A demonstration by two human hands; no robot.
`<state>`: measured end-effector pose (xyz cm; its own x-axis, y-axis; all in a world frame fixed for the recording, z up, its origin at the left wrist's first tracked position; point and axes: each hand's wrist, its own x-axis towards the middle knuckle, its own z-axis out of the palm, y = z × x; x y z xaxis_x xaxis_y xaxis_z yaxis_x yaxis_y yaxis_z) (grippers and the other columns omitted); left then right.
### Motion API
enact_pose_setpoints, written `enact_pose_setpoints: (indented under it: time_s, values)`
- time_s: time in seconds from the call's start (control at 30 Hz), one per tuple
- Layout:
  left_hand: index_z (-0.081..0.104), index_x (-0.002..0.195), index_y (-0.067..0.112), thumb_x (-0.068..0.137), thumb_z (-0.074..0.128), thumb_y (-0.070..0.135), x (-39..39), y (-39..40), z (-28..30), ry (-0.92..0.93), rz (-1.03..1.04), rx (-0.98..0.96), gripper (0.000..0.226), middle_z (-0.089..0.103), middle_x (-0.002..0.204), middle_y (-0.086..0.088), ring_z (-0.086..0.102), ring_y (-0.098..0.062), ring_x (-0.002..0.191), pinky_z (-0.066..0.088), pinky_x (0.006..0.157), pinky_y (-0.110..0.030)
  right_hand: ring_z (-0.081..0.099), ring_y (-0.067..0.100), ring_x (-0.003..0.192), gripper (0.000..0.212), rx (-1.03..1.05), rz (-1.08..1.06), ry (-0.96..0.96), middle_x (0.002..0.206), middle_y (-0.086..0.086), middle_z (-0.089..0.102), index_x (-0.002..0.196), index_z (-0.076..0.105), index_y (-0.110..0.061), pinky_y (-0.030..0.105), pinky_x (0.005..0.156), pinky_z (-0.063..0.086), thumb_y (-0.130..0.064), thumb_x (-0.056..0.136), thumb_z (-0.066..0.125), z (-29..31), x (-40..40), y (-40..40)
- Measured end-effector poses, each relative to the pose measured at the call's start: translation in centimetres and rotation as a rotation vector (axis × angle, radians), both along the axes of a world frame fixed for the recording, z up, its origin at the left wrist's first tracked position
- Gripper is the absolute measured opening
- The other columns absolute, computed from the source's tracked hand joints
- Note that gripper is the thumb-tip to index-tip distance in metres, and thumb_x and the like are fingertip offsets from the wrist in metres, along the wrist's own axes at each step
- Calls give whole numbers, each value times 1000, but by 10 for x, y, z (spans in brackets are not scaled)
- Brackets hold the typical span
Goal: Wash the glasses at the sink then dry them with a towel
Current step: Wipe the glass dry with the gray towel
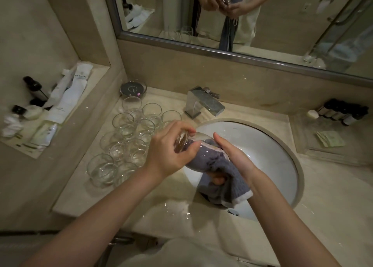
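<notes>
A glass (pixel 188 145) is gripped sideways by the left hand (pixel 171 147), base leftward; a towel (pixel 220 176) is clutched in its mouth by the right hand (pixel 234 155).

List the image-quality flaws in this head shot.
Head view: dim, warm light; wide-angle bending of the mirror frame and counter edge; soft blur toward the corners; small glints on the clustered glasses; the glass in the left hand is hard to outline against the grey towel.

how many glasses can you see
About 12. The left hand holds one clear round glass over the white sink, the right hand pushing a grey towel into it; roughly 11 others cluster on the beige counter left of it, overlapping, so some may be hidden.
</notes>
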<state>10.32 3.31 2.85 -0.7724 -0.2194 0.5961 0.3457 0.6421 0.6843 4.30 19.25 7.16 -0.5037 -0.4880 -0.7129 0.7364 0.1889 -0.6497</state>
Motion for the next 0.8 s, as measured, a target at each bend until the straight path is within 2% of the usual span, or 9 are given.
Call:
enact_pose_setpoints:
  time_s: [0.1,0.17,0.23,0.3,0.37,0.43,0.57,0.7,0.8]
  values:
    - [62,92,22,79,53,59,1,-5,19,-411,-160,515,40,64,93,8,66,-7,75,52,55,-27,54,50,91,46,-37,21,41,102,32,58,65,73,-15,44,85,46,-53,84,57,8,3,1]
    - [66,95,21,76,46,72,-3,-16,28,-864,-225,865,58,69,97,0,70,-21,79,58,57,-37,35,60,124,43,-46,50,51,131,39,45,82,72,-11,58,113,27,-50,87,56,13,3,5]
    - [68,103,19,72,46,75,-5,-32,28,-1171,-357,922,68,74,99,-9,69,-38,91,57,74,-48,36,59,122,56,-58,143,85,136,34,42,97,72,-9,62,114,17,-59,72,69,9,3,3]
    - [66,112,19,58,62,82,-7,-40,30,-1344,-546,864,83,73,107,-16,67,-46,94,59,70,-46,38,43,109,75,-83,232,104,126,28,46,107,70,-10,55,105,26,-65,57,80,6,8,-2]
    - [64,111,22,39,80,77,-9,-42,30,-1461,-683,739,93,74,100,-15,71,-37,81,59,63,-39,43,42,105,76,-96,255,127,123,34,50,114,65,-5,54,96,31,-62,65,76,-3,12,-5]
    - [61,114,23,33,85,72,-10,-43,28,-1459,-749,668,97,72,105,-13,72,-33,82,59,66,-39,50,46,104,67,-90,237,145,122,36,54,117,63,-3,53,94,39,-56,77,68,-8,11,-6]
    - [60,113,25,25,88,70,-4,-62,14,-1271,-581,717,103,75,97,-7,72,-24,77,60,62,-34,47,30,69,41,-172,38,92,95,20,59,101,75,-18,31,59,41,-50,80,59,-16,8,-7]
    - [58,123,22,55,84,54,2,-73,18,-1164,-531,737,80,72,110,-16,70,-21,74,55,54,-28,39,12,31,36,-241,-267,-15,51,6,54,82,72,-17,12,34,31,-44,90,50,-18,10,-16]
    - [56,124,23,68,72,35,5,-78,13,-1109,-364,767,59,72,111,-14,71,-20,78,54,54,-27,50,11,29,40,-284,-504,-123,42,3,57,77,58,-12,13,32,38,-41,99,43,-26,6,-12]
